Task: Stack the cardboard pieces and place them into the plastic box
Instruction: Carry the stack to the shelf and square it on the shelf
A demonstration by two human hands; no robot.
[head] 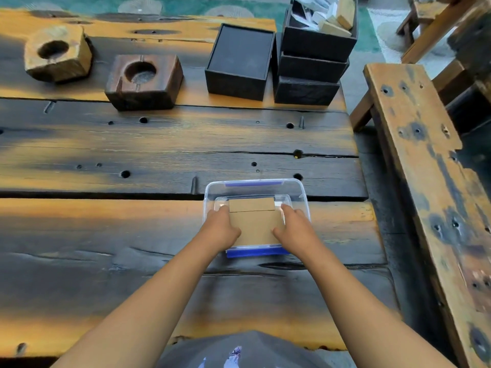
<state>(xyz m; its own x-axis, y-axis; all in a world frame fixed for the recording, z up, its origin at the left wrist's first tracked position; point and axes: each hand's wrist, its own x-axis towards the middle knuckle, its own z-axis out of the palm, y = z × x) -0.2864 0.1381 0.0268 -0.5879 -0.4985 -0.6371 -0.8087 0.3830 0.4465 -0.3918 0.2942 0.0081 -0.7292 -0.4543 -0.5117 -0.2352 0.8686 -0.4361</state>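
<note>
Cardboard stack (254, 227) flat (long axis away); both hands grip

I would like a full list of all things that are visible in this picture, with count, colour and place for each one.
plastic box: 1, clear with blue clips, near right part of the table
cardboard pieces: a brown stack, exact count not clear, held inside the plastic box
wooden blocks with round hollow: 2, one light brown and one dark brown, far left of the table
black boxes: 1 alone plus a stack of 3 beside it, far right of the table; the top one holds pale pieces
table: 1, dark and orange wood
bench: 1, worn wood, right of the table
left hand: on the stack's left edge
right hand: on the stack's right edge
</note>
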